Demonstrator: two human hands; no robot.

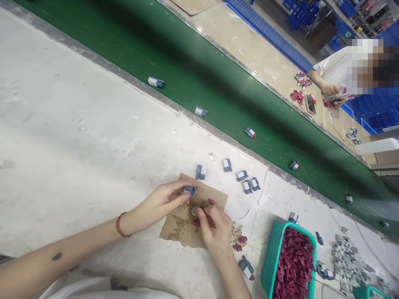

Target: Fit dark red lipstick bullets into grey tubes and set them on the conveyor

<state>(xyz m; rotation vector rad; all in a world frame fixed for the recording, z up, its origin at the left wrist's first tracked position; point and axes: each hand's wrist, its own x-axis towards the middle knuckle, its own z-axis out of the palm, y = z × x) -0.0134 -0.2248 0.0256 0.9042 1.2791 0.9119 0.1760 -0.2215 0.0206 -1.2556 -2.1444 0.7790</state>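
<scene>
The right hand pinched a small dark-red plastic piece above the glue-stained brown cardboard sheet on the white bench, while the left hand gripped a grey-blue block; sticky residue risked fouling fingers and misaligning the fit.

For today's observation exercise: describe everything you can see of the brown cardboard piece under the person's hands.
The cardboard piece is a flat, rough-edged brown scrap lying on the white worktable. It looks stained and smeared. The left hand holds a small grey-blue part over its upper edge; the right hand covers its right side, fingertips at a small round object. Dark red bits lie on it.
</scene>
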